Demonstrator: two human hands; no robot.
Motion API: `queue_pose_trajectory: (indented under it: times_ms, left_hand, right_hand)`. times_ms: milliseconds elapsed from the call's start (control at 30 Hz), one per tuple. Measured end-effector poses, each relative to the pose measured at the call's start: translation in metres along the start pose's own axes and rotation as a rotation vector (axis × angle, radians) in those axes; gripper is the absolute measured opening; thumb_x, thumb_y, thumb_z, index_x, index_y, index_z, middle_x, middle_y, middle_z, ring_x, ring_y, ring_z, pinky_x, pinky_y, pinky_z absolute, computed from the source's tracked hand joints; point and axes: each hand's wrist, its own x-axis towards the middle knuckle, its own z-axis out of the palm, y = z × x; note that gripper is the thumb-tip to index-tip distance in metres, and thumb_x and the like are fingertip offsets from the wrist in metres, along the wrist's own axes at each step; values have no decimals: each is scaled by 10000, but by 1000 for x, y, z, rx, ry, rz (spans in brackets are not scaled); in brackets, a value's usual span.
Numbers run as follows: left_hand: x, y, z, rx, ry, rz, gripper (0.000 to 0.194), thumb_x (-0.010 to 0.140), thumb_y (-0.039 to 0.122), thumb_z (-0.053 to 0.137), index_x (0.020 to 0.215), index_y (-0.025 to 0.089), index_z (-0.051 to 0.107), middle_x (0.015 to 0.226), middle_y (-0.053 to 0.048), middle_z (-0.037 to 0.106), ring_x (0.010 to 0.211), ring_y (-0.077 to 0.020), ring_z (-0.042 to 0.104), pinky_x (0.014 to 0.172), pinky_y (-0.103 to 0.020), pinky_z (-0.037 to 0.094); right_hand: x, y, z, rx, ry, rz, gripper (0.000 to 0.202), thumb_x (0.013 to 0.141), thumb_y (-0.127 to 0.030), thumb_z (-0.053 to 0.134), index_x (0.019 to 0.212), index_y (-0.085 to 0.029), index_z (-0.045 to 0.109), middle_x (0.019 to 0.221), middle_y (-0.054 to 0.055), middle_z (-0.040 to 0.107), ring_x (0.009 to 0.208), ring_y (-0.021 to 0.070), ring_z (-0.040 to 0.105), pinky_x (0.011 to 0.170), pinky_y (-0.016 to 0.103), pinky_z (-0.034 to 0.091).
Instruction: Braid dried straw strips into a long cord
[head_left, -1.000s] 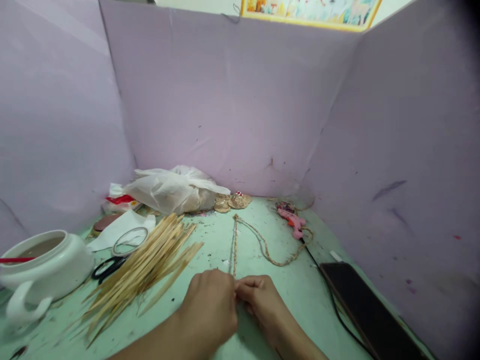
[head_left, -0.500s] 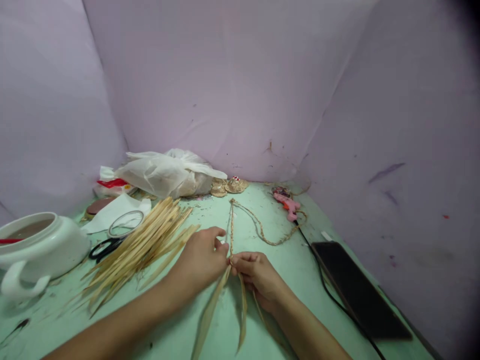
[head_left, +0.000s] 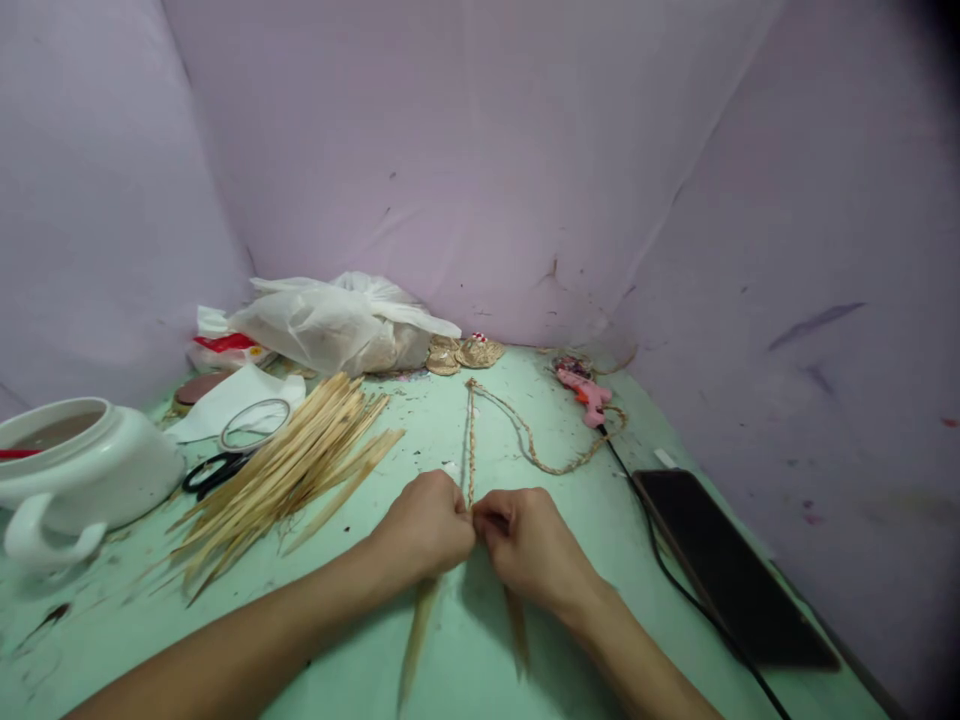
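Note:
A thin braided straw cord point(head_left: 472, 440) runs down the middle of the table, its lower end between my two hands. My left hand point(head_left: 435, 525) is closed in a pinch on the braid's end, and a loose flat strip point(head_left: 418, 640) hangs out below it. Beside it, almost touching, my right hand point(head_left: 529, 545) pinches the strands from the right; another strip point(head_left: 517, 630) shows beneath it. The finished length of braid loops from the top point off to the right. My fingers hide the exact crossing of the strands.
A bundle of dry straw strips point(head_left: 300, 460) lies left, by black-handled scissors point(head_left: 214, 473), a tape roll point(head_left: 255, 424) and a white pot point(head_left: 112, 480). A plastic bag point(head_left: 337, 325) and woven straw pieces point(head_left: 478, 352) sit behind. Right are a pink glue gun point(head_left: 589, 395) and a dark phone point(head_left: 731, 570).
My left fingers, loosely curled before, have closed at the braid's end. My right hand has turned over into a tighter grip, and the loose strips have shifted. The view has moved slightly.

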Motion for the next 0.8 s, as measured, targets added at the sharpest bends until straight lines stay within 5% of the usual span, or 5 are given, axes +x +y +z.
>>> queue_pose_trajectory:
  times_ms: [67,300,533,700,800]
  left_hand:
    - [0,-2,4,72,92,61,126,516,134,438,396,154,407,384,40,299,424,-66,296,414,-219,161]
    - [5,-6,14,-178,-27,0,146,504,121,401,372,160,353,369,49,220,406,-61,231,404,-226,137]
    - [-3,3,5,-589,-235,-150,157,481,97,405,365,168,327,317,67,214,352,-44,168,380,-226,105]
    - [-5,1,3,-649,-207,-89,164,484,105,457,353,146,366,339,62,276,378,-36,218,400,-214,145]
    - [-3,-4,4,-572,-200,-88,153,484,108,457,371,150,365,341,66,260,384,-41,214,403,-217,139]
  right_hand:
    - [-5,-6,1,-198,55,-17,196,672,-124,436,592,-155,613,561,30,581,530,109,482,496,221,269]
    - [-19,-31,1,-518,41,133,184,686,-149,469,654,-173,649,662,77,606,558,152,539,492,254,262]
    - [-31,-39,16,-567,-50,62,239,655,-52,467,827,-111,622,722,122,614,590,161,573,516,240,337]
    - [-36,-42,31,-525,-31,-4,351,619,-58,477,951,-71,590,770,155,627,649,189,586,534,252,369]
    - [-38,-44,29,-428,-115,-11,280,559,-116,537,819,-106,640,746,134,646,594,189,573,497,256,344]
